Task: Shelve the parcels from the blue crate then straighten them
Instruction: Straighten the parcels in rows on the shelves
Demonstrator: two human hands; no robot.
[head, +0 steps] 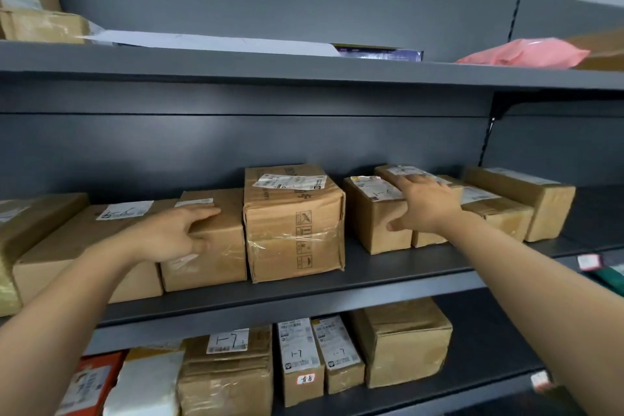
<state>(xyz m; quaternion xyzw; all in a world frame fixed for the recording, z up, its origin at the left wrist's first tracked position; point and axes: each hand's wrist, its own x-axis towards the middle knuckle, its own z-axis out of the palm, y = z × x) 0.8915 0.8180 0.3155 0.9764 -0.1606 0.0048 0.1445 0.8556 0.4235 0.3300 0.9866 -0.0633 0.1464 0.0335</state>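
Evidently you are at the straightening step: the parcels (526, 203) stand in a row on the middle shelf (388, 275), and the blue crate is out of view. Your left hand (169, 236) grips the top front edge of the plain box (216, 260), fingers over the top and thumb on the front face. Your right hand (425, 206) lies spread, fingers straight across the top of the small box (371, 233) and its neighbour (429, 240), thumb against the front. Between your hands sits the tall box (270, 240).

The boxes on the right lie askew, so the next move probably calls for turning them square and bringing the fronts into one line. Push gently, since they touch one another.

Handwritten "1-7" reads on labels (228, 340) on the lower shelf (489, 341), and seemingly on the small box. The tall box bears printed handling symbols (304, 236). Other print is too small to read.
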